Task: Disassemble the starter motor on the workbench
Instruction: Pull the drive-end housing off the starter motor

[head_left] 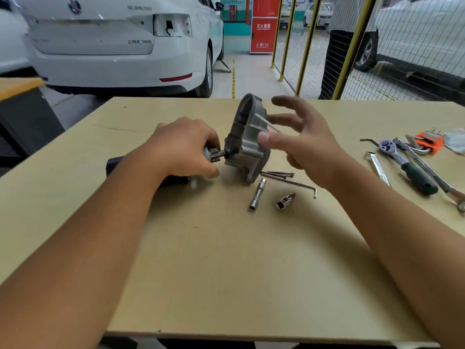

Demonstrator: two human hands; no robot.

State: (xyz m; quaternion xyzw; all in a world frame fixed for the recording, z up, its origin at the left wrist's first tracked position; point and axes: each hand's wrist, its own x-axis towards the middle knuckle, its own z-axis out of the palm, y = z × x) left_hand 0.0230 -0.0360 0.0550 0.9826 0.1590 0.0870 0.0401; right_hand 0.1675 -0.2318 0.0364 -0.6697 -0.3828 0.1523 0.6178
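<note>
Head view: gripping pinion shaft [216,155] with left hand [185,147], axis running left-right, aluminium housing [247,141] standing mid-bench at its right end; hovering right hand [299,137] spread, empty, just beside housing's far face.

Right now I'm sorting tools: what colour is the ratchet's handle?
Dark green, on the ratchet handle, seen clearly in the head view.

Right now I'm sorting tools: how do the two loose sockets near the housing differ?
The long socket is slim and tube-like, lying lengthwise with its open end toward the camera; the short socket is stubby with a pointed tip. The long one lies closer to the starter housing, the short one farther right. Both are shiny metal, lying loose on the workbench.
</note>
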